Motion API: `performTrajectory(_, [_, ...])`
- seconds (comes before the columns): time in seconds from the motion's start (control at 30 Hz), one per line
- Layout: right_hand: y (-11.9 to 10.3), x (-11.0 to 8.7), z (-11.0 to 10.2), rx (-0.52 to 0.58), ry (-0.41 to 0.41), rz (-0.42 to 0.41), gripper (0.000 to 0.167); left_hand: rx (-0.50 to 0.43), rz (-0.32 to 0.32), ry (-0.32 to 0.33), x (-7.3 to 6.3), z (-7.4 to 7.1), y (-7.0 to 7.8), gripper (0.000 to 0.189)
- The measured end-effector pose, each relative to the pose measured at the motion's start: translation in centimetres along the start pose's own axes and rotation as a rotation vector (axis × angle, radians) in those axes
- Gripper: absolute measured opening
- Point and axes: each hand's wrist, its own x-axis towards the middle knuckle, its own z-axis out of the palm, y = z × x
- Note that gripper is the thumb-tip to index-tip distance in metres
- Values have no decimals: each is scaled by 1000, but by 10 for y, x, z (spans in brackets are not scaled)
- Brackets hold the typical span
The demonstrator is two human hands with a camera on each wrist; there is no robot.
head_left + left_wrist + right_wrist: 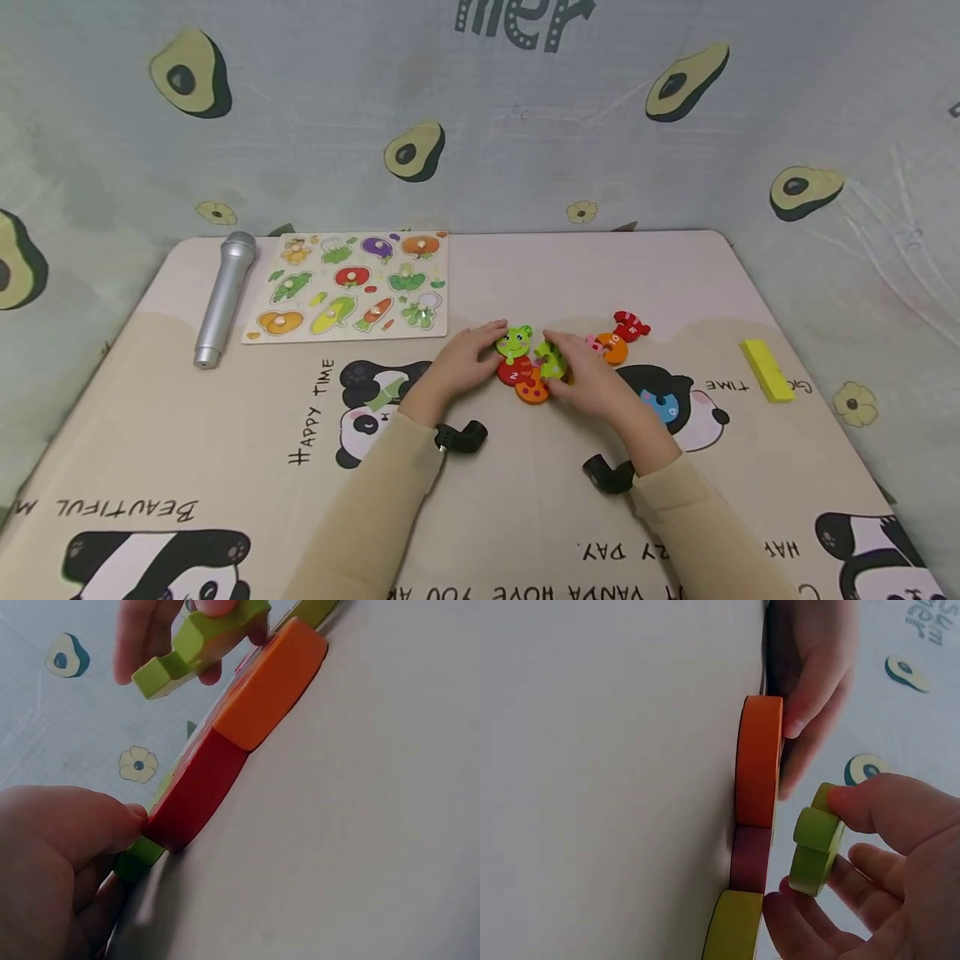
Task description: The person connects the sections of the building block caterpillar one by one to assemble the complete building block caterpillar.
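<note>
My left hand (463,360) pinches a green frog-head puzzle piece (515,342) lying on the table, its thumb near the red piece's edge in the left wrist view. Joined below the frog head are a red puzzle piece (513,372) and an orange one (532,389). With thumb and fingers, my right hand (596,382) holds a light green puzzle piece (815,851), raised just above the row. A yellow-green block (735,926) and a dark purplish-red block (750,859) continue the row in the right wrist view; the right hand covers part of it from above.
Beyond the right hand lie another orange piece (613,349) and a red piece (632,326). A yellow block (767,372) rests near the right edge. At the back left are a vegetable peg board (322,283) and a silver microphone (225,300).
</note>
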Motion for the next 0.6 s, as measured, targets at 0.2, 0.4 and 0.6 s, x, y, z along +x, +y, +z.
performTrajectory(0.2, [0, -2, 1, -14, -1, 20, 67, -2, -4, 1, 0, 0, 1, 48])
performTrajectory(0.4, [5, -3, 2, 4, -13, 71, 64, 1, -6, -5, 0, -1, 2, 48])
performTrajectory(0.6, [7, -6, 2, 68, 2, 56, 64, -2, -10, -2, 0, 0, 1, 48])
